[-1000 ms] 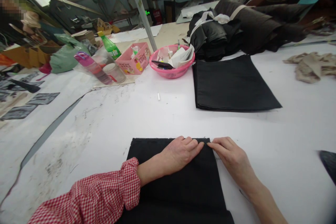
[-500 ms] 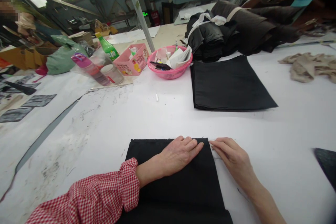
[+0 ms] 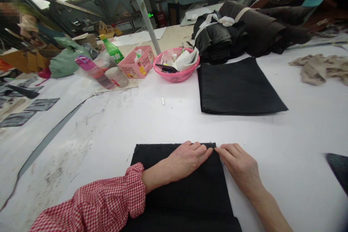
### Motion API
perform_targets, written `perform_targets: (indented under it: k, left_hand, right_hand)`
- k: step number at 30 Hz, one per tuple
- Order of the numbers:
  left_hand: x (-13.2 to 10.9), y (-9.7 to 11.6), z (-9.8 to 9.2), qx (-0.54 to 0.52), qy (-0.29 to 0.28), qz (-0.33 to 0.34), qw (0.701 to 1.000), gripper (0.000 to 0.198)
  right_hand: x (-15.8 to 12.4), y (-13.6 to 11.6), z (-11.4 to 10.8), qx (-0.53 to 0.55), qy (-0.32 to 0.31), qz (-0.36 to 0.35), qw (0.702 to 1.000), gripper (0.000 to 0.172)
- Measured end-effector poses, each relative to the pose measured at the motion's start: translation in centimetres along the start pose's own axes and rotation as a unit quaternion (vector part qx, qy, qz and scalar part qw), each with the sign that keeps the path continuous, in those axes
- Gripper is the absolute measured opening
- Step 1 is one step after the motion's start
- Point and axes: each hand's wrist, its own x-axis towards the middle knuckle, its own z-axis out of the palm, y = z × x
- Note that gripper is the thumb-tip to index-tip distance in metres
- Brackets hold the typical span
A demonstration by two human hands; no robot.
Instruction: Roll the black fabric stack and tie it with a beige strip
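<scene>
Saw the cloth (image 3: pixel 195 197) flat on the white worktop (image 3: pixel 116 127), bottom centre of the frame. Noted its far edge lying nearly level, facing the top of the frame, its right side slanting towards the lower right, its near end cropped by the frame; could not tell the long axis for certain. Rested the left hand (image 3: pixel 186 159) on the cloth near its upper right corner, fingers close together; could not tell whether gripping. Held the right hand (image 3: pixel 241 165) at that corner, fingertips bunched at the edge; could not tell whether pinching fabric. Saw a black stack (image 3: pixel 239 87) right of upper centre, beside a pink basin (image 3: pixel 178 77).
</scene>
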Motion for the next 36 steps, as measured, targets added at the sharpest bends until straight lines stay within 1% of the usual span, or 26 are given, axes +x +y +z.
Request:
perform_targets:
  k: [10,17,19,23,25,36]
  left_hand:
    - [0.3,0.0,-0.2,-0.020,-0.002,-0.006,1.000,0.038]
    - [0.4,0.0,-0.4,-0.028,-0.007,-0.007,1.000,0.039]
    - [0.5,0.0,-0.4,-0.032,-0.011,-0.009,0.999,0.040]
    - [0.5,0.1,-0.5,-0.041,-0.016,-0.010,0.999,0.041]
    - [0.5,0.1,-0.4,-0.043,-0.017,-0.010,0.999,0.042]
    - [0.4,0.1,-0.1,-0.044,-0.003,-0.011,0.999,0.039]
  right_hand:
    - [-0.2,0.1,0.0,-0.011,-0.025,-0.011,1.000,0.020]
    - [-0.5,0.3,-0.1,0.006,-0.043,-0.015,0.999,0.028]
    - [-0.7,0.5,0.0,0.021,-0.037,-0.001,0.999,0.029]
    - [-1.1,0.8,0.4,0.048,0.007,0.045,0.998,0.028]
    - [-1.1,0.8,0.4,0.051,0.015,0.051,0.997,0.027]
    - [-1.5,0.0,0.1,-0.003,-0.023,0.011,1.000,0.038]
